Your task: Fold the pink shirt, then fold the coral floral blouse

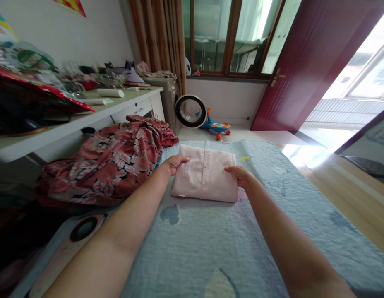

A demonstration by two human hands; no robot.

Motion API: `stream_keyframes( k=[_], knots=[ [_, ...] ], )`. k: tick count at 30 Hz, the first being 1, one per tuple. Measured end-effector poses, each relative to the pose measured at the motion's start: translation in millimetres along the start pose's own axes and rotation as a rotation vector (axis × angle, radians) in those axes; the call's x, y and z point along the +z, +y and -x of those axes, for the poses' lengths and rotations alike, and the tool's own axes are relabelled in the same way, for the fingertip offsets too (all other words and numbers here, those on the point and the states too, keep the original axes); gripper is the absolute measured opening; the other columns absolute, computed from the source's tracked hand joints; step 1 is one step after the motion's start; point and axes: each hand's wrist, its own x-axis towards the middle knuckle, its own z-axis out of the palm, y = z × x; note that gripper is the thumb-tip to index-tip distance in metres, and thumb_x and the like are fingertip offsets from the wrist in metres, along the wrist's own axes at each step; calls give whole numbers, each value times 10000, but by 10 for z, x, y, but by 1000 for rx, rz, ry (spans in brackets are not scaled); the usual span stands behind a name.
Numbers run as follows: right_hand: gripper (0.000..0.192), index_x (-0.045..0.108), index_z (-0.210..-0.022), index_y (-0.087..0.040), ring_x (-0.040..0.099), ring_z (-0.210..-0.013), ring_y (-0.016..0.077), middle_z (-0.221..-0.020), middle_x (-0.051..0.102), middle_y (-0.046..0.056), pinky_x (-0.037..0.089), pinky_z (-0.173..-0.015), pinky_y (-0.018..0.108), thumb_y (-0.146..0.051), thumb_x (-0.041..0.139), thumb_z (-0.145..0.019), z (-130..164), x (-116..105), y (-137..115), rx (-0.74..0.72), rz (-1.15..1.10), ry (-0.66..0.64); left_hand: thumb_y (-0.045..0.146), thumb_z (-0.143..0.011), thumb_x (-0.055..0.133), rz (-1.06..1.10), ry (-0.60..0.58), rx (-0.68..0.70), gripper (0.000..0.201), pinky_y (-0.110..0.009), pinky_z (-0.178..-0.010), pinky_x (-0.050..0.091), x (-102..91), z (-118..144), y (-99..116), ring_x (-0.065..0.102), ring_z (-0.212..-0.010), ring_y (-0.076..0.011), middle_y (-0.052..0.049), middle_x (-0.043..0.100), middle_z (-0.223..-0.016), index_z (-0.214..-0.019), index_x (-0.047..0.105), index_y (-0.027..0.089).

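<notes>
A pale pink garment (pixel 193 176), folded into a neat rectangle with a ruffled strip down its middle, is between my two hands over the bed. My left hand (pixel 177 163) grips its left edge, thumb on top and the other fingers hidden underneath. At the opposite edge, my right hand (pixel 240 176) holds it the same way, thumb laid over the cloth. Below it spreads a light blue quilted bed cover (pixel 192 252) with printed shapes.
Red floral fabric (pixel 117 157) is heaped at the left, beside a cluttered white desk (pixel 130 99). Beyond the bed are a washing machine with its round door (pixel 191 111) open and a blue-orange ride-on toy (pixel 218 126). A dark red door (pixel 291 62) stands open at right.
</notes>
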Motion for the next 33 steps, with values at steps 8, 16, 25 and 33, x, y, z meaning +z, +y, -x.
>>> stream_keyframes(
  k=[8, 16, 25, 33],
  knots=[
    [276, 653, -977, -146, 705, -852, 249, -883, 749, 99, 571, -849, 402, -225, 573, -725, 435, -104, -65, -106, -168, -118, 187, -618, 790, -92, -56, 333, 400, -422, -835, 583, 6, 575, 233, 714, -872, -252, -92, 758, -903, -1002, 702, 119],
    [427, 678, -989, -161, 668, -962, 257, -991, 745, 68, 530, -931, 412, -201, 747, -569, 701, -98, -179, -513, -228, -94, 301, -640, 797, -332, 71, 806, 383, -378, -873, 529, 86, 1027, 224, 651, -903, -221, -44, 718, -918, -972, 714, 130],
    [321, 730, -1023, -222, 584, -1200, 282, -1375, 597, 86, 470, -1004, 425, -384, 638, -762, 1270, -318, 634, -602, 265, -179, 193, -845, 609, -1178, 165, 1084, 186, -431, -1068, 415, -189, 1524, -1007, 517, -1206, -245, -71, 631, -1262, -925, 763, 259],
    [361, 747, -855, -245, 527, -1294, 222, -1372, 582, 56, 360, -1128, 414, -103, 445, -718, 1577, -666, 1058, -552, 888, 113, 1, -766, 451, -1339, 53, 931, 487, -406, -986, 489, -385, 1825, -1422, 621, -1111, -211, -49, 719, -1142, -1072, 729, 258]
  ],
)
